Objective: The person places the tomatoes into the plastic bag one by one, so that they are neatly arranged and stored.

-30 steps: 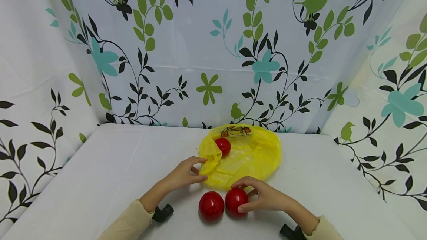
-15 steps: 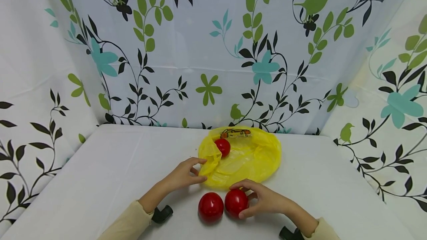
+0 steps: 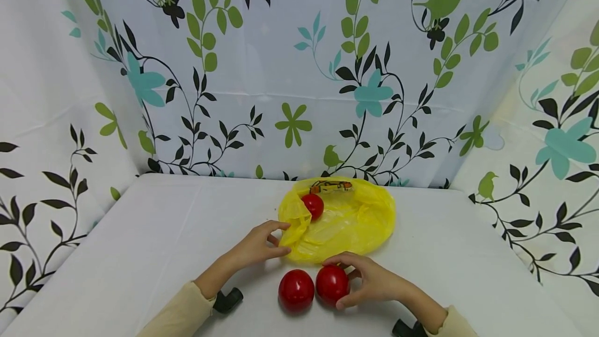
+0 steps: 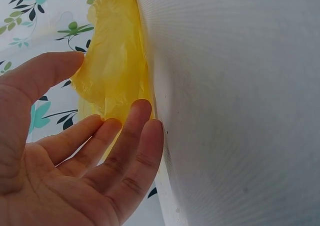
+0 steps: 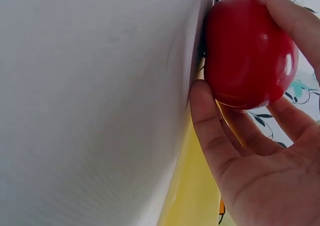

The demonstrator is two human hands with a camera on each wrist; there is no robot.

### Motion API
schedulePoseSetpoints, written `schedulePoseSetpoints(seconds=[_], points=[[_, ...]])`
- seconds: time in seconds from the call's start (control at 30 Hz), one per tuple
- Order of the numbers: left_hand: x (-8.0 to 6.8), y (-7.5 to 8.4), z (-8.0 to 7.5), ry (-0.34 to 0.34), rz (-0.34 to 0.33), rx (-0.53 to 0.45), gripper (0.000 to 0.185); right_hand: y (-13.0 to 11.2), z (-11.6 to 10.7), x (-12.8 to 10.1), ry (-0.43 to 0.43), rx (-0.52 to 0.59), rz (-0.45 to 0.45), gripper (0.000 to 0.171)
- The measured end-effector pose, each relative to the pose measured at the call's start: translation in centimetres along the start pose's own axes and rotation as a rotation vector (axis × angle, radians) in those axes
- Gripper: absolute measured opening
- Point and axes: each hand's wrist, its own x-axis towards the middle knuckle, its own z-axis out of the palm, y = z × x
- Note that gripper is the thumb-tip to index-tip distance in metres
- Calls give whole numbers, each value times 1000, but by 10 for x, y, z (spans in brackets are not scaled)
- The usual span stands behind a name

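Observation:
My right hand point(image 3: 374, 280) curves its thumb and fingers around a glossy red round fruit point(image 3: 332, 285) on the table. Fingers under and beside this fruit point(image 5: 250, 51) show in the right wrist view, thumb on the opposite side. Just left of it sits a second red fruit point(image 3: 296, 291). The left hand point(image 3: 255, 246) rests at the left edge of an open yellow plastic bag point(image 3: 346, 228), its thumb and fingers apart. In the left wrist view those loosely bent fingers point(image 4: 135, 161) lie against the bag, not pinching it. Another red fruit point(image 3: 313, 206) lies inside the bag.
A small printed packet point(image 3: 331, 186) lies at the back of the bag. Beneath everything is a white table point(image 3: 164, 233), with leaf-patterned curtains point(image 3: 281, 66) behind and at the sides. Black wrist mounts point(image 3: 228, 300) sit by both wrists.
My right hand and its thumb have shifted slightly towards me, while the held fruit stays almost in place. The left hand and the bag look unchanged.

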Motion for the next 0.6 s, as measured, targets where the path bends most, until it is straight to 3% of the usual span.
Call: schedulePoseSetpoints(seconds=[0.6], points=[[1, 0, -1, -16, -9, -10, 60, -1, -1, -1, 51, 14, -85, 59]])
